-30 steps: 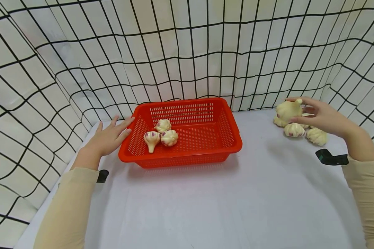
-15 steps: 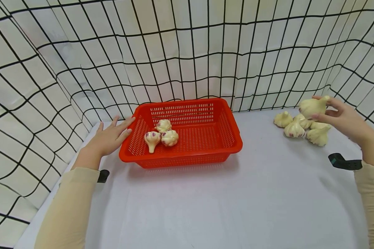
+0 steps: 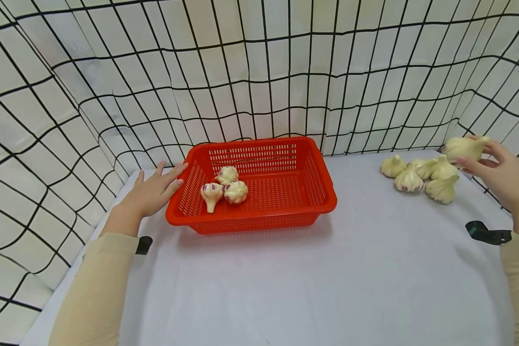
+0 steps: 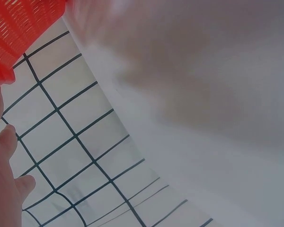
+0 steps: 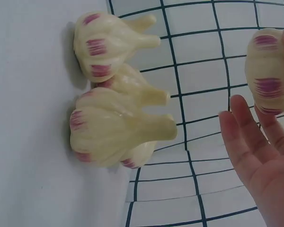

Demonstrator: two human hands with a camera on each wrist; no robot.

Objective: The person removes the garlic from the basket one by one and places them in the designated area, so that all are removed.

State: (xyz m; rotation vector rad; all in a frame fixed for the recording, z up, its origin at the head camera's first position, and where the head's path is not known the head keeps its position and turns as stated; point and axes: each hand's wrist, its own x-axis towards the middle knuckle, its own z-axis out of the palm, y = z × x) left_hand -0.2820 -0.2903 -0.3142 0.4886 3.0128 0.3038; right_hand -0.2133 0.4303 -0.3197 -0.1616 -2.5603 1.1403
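At the far right in the head view, my right hand (image 3: 503, 175) holds a garlic bulb (image 3: 463, 148) between thumb and fingers, raised off the table. The right wrist view shows the bulb (image 5: 267, 71) with purple streaks; some fingers are extended below it. Just left of that hand, several more garlic bulbs (image 3: 441, 190) sit bunched on the table. My left hand (image 3: 149, 192) has its fingers spread and touches the left rim of a red plastic basket (image 3: 264, 216). Three garlic bulbs (image 3: 235, 192) lie in the basket's left half.
A black grid net (image 3: 285, 77) with white sheeting behind it rises at the back and both sides of the white table (image 3: 285, 288). The basket stands close to the back net. The bulb pile lies near the back right corner.
My right hand has moved to the right with the garlic bulb, away from over the pile, uncovering more of the bulbs there. The left hand and basket have stayed in place.
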